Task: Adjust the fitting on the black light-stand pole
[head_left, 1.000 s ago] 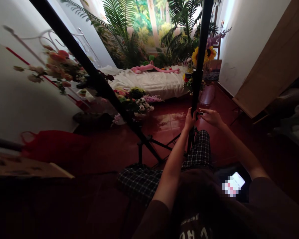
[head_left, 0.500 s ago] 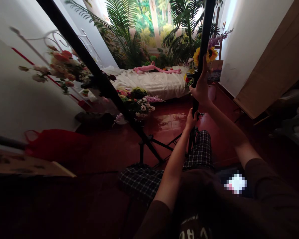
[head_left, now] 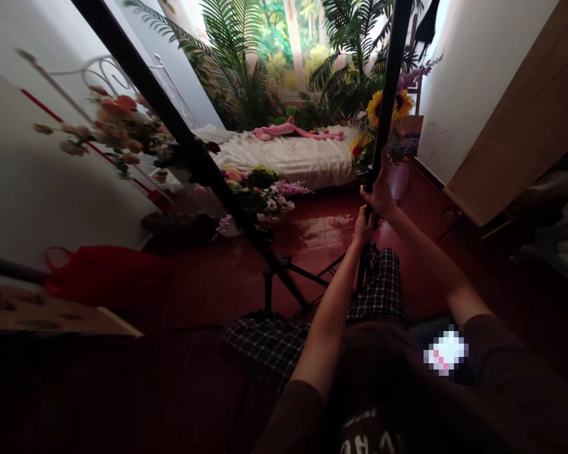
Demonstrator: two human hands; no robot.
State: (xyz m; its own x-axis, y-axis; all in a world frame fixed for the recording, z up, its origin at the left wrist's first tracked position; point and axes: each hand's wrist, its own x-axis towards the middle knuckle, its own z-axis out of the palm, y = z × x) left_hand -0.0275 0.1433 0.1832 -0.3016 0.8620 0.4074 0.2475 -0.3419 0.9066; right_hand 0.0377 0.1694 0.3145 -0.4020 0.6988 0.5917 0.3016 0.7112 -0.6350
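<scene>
A black pole (head_left: 389, 82) rises in front of me, right of the middle, above my checked trousers. Low on it, my left hand (head_left: 363, 227) is wrapped round the shaft. Just above, my right hand (head_left: 379, 192) grips the same pole, its thumb on the near left side and its fingers up along the right side. The two hands are almost touching. A dark joint of the pole shows beside my right hand. Another black pole (head_left: 170, 120) slants from the upper left down to stand legs (head_left: 303, 274) near my knees.
A bed with a white cover (head_left: 288, 157) holds a pink soft toy (head_left: 288, 129). Flowers (head_left: 265, 192) stand before it, and sunflowers (head_left: 375, 108) behind the pole. A red bag (head_left: 104, 274) lies left; a brown board (head_left: 515, 120) leans right.
My right hand has moved down the pole, closer to my left hand, and the pole's joint is lower. My left hand has stayed in place. A dark hanging shape has appeared at the upper right.
</scene>
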